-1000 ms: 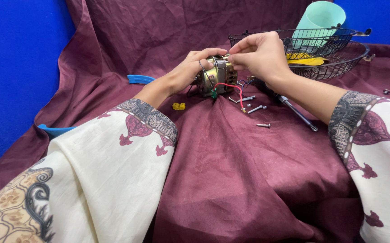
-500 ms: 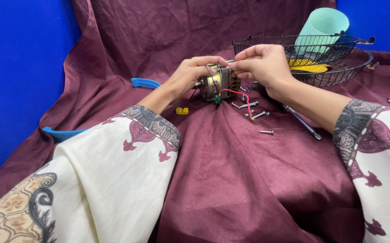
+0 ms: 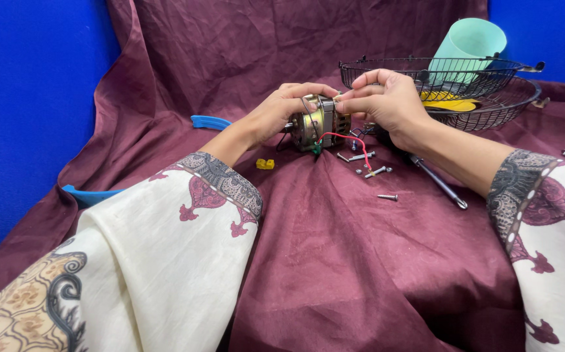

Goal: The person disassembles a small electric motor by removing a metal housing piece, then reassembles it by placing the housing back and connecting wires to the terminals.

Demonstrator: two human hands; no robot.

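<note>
A small electric motor [image 3: 322, 124] with a brass-coloured body and red and green wires rests on the maroon cloth [image 3: 334, 248]. My left hand [image 3: 281, 109] wraps around its left side. My right hand [image 3: 383, 98] pinches at its top right edge with the fingertips. Several loose screws [image 3: 371, 171] lie on the cloth just right of the motor. A screwdriver [image 3: 437, 184] with a metal shaft lies under my right forearm.
Two black wire fan guards [image 3: 484, 91] sit at the back right, holding a mint green cup [image 3: 468, 49] and a yellow piece [image 3: 448, 103]. A small yellow part [image 3: 265, 164] lies near my left wrist. Blue plastic blades [image 3: 209, 122] lie at the left.
The view has shifted slightly. Both hands stay on the motor, and my right fingers have moved along its top edge.
</note>
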